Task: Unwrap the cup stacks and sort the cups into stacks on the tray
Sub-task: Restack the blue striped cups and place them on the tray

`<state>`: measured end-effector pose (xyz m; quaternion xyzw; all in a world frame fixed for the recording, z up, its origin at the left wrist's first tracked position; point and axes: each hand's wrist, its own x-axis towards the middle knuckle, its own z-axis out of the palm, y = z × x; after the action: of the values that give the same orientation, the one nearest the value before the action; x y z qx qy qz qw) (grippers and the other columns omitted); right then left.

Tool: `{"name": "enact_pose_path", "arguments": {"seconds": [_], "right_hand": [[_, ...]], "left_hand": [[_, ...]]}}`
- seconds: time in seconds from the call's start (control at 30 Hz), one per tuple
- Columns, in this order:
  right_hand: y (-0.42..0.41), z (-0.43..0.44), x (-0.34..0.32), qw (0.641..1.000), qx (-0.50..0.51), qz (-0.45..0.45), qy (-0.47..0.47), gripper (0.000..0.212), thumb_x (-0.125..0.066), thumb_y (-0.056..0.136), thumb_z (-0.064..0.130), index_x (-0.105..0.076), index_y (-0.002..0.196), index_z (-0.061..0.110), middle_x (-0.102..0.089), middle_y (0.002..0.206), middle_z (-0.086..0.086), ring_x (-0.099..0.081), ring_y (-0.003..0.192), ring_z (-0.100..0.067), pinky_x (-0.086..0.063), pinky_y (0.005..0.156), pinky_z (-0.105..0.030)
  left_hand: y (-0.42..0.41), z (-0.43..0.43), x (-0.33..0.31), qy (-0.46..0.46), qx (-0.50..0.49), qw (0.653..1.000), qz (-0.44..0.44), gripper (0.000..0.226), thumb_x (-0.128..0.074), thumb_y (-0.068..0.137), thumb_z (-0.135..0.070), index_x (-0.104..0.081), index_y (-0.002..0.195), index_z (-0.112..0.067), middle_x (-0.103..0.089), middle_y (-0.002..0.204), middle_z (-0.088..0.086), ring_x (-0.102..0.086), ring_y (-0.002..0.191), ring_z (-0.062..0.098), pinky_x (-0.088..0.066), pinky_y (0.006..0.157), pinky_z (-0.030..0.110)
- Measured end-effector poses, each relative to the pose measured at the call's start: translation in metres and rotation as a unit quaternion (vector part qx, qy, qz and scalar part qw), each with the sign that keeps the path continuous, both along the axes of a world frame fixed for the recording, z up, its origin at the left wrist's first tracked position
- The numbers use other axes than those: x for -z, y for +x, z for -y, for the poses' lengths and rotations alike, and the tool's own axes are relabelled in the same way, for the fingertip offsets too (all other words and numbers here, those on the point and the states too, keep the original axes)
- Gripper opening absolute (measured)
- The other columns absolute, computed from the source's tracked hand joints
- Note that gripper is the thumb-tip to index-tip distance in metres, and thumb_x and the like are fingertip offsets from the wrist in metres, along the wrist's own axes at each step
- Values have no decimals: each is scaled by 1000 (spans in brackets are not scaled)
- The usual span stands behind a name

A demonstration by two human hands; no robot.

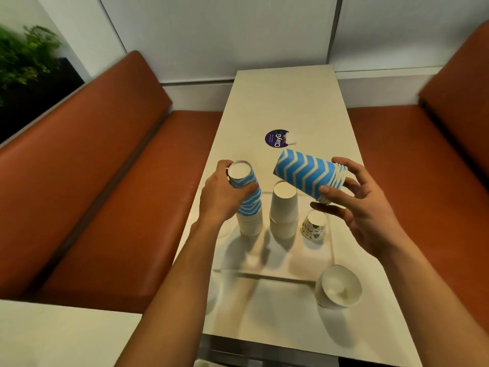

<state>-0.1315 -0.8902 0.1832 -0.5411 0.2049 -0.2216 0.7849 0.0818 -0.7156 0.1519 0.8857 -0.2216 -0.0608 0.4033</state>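
Note:
My left hand [223, 197] grips the top of a stack of upside-down cups [247, 200], blue zigzag ones over plain white ones, standing on a clear tray [270, 272]. My right hand [354, 200] holds a short stack of blue zigzag cups [308, 174] tilted in the air above the tray, fingers curled round its rim end. A plain white stack [283, 210] stands upside down at the tray's middle. To its right stands a small patterned cup [315, 225], also upside down.
A white cup stack [338, 286] lies on its side on the table [291, 102] near the tray's right front corner. A purple round sticker [276, 139] with a scrap of clear wrap [290, 136] lies beyond. Orange bench seats [105, 168] flank the table.

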Motion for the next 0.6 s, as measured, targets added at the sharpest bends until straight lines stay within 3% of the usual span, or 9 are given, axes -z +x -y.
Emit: {"name": "enact_pose_path", "arguments": {"seconds": [0.1, 0.23, 0.37, 0.5, 0.6], "right_hand": [[-1, 0, 1, 1000, -8, 4, 3, 74, -76, 73, 3, -53, 141, 21, -62, 126, -9, -72, 108, -32, -63, 84, -42], [-2, 0, 0, 1000, -9, 2, -4, 76, -76, 72, 3, -51, 142, 20, -59, 128, -7, -73, 107, -31, -63, 83, -41], [-3, -1, -3, 999, -22, -17, -30, 73, -79, 70, 11, -56, 138, 23, -62, 127, -7, -73, 105, -30, -63, 84, -43], [-2, -1, -5, 998, -21, -32, -49, 68, -81, 70, 18, -59, 135, 25, -67, 122, -7, -74, 104, -29, -63, 86, -45], [-2, -2, -7, 998, -31, -31, -54, 69, -82, 69, 19, -60, 135, 26, -68, 120, -8, -74, 104, -31, -63, 85, -43]], "left_hand": [[-1, 4, 11, 41, 3, 999, -16, 71, -87, 70, -51, -52, 128, -30, -68, 119, -3, -66, 102, 23, -57, 85, 43], [-6, 1, 24, 47, 13, 997, -56, 73, -87, 73, -50, -50, 132, -28, -65, 126, -3, -64, 110, 23, -56, 90, 45], [-15, -6, 15, 11, 21, 996, -88, 91, -73, 73, -74, -42, 146, -29, -53, 144, -2, -52, 130, 20, -49, 105, 44], [-40, -13, -21, -137, -30, 987, -75, 78, -45, 84, -77, -48, 143, -26, -57, 139, -6, -52, 130, 11, -44, 106, 33], [-55, -15, -34, -260, -9, 945, -200, 68, -49, 85, -70, -57, 132, -21, -68, 125, -3, -65, 118, 15, -54, 100, 37]]}}
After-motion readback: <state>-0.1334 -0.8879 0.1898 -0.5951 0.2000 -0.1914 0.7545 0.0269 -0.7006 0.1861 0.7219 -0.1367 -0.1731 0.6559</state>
